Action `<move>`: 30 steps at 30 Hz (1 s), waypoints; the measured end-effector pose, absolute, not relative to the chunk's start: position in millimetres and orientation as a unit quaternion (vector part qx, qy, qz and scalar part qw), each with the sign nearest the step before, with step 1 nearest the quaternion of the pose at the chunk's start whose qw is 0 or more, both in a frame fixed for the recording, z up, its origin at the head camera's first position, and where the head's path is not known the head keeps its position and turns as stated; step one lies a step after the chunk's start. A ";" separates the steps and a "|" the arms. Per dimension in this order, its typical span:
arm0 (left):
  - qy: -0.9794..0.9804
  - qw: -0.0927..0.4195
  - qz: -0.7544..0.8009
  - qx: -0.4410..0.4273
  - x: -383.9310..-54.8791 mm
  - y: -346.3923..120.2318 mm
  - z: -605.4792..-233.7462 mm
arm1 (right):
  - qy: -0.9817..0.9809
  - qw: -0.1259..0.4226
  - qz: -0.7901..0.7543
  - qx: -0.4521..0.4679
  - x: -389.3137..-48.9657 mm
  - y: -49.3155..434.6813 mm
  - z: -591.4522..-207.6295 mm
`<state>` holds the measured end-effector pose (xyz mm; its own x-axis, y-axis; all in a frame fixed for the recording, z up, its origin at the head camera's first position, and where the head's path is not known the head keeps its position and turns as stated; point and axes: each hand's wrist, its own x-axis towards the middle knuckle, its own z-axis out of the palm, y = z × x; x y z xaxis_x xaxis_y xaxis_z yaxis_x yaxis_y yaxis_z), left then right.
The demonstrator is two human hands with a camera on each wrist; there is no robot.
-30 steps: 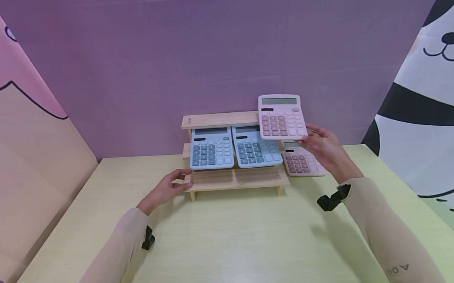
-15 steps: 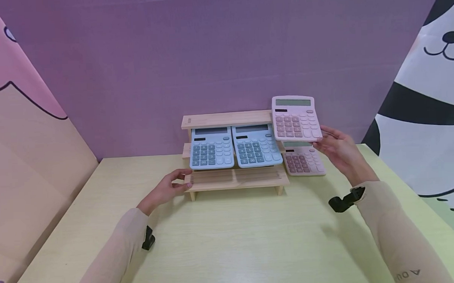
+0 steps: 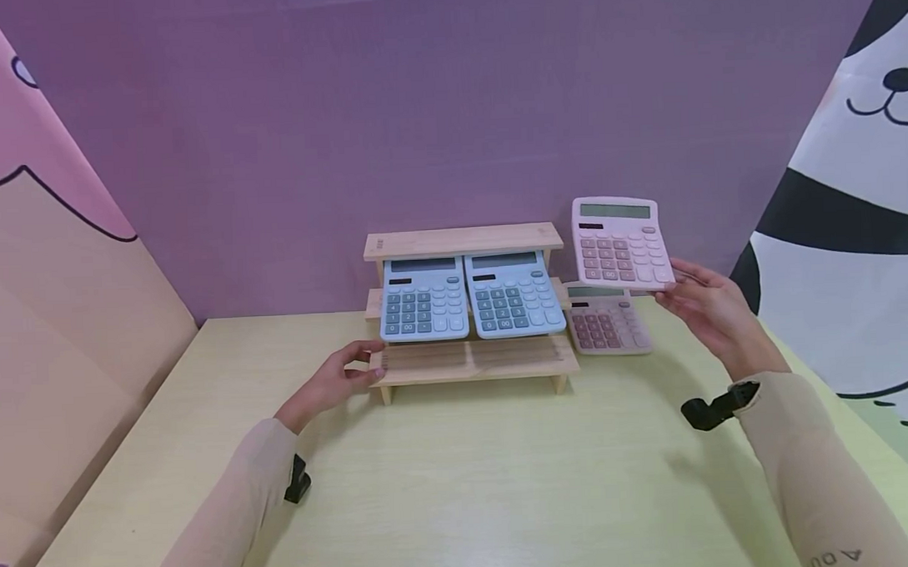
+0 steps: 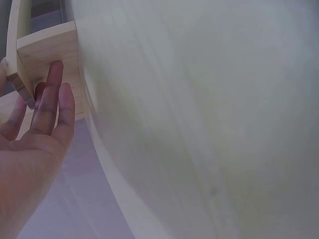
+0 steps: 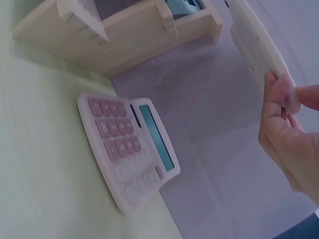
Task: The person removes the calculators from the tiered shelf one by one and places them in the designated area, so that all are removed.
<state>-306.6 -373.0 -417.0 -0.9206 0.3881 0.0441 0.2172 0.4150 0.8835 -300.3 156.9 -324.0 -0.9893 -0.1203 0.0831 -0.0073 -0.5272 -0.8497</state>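
In the head view my right hand (image 3: pixel 714 312) pinches a pink calculator (image 3: pixel 621 243) by its lower right corner, holding it up, keys facing me. The right wrist view shows the thumb on one side of the calculator (image 5: pixel 264 47) and fingers on the other. A second pink calculator (image 3: pixel 609 321) stands below it on the table, beside a tiered wooden rack (image 3: pixel 472 360). Two blue calculators (image 3: pixel 425 301) lean side by side on the rack's middle tier. My left hand (image 3: pixel 335 379) grips the left end of the lowest shelf, its fingers against the wooden side (image 4: pixel 60 50).
A pale table (image 3: pixel 461 475) spreads in front of the rack. Behind stands a purple backdrop (image 3: pixel 418 109), close to the top shelf (image 3: pixel 463 240). Printed cartoon panels stand at left and right, the right one with a panda (image 3: pixel 849 203).
My right hand has moved right and slightly down with the pink calculator, away from the rack, uncovering the right end of the top shelf. My left hand has stayed on the lowest shelf.
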 end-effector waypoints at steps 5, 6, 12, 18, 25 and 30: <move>0.838 0.084 0.509 0.180 -307.2 -373.2 -417.6 | 0.481 0.033 -0.873 -0.070 -299.2 165.1 -328.8; 0.838 0.084 0.509 0.180 -307.4 -373.2 -417.7 | 0.482 0.034 -0.873 -0.071 -299.0 166.7 -330.0; 0.838 0.086 0.509 0.177 -308.0 -373.2 -418.2 | 0.480 0.039 -0.873 -0.073 -298.7 175.8 -339.5; 0.839 0.087 0.508 0.175 -307.8 -373.1 -418.1 | 0.485 0.046 -0.870 -0.074 -299.5 184.6 -351.5; 0.838 0.084 0.509 0.178 -307.2 -372.4 -418.2 | 0.496 0.045 -0.863 -0.086 -299.0 195.9 -364.9; 0.839 0.084 0.509 0.175 -306.9 -372.3 -418.8 | 0.498 0.048 -0.859 -0.105 -298.0 205.1 -374.2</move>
<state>-306.9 -372.3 -418.8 -0.9244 0.3796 0.0374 0.2086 0.4211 0.8827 -298.0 205.1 -374.2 -0.9733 -0.1870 0.1331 -0.0227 -0.4988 -0.8664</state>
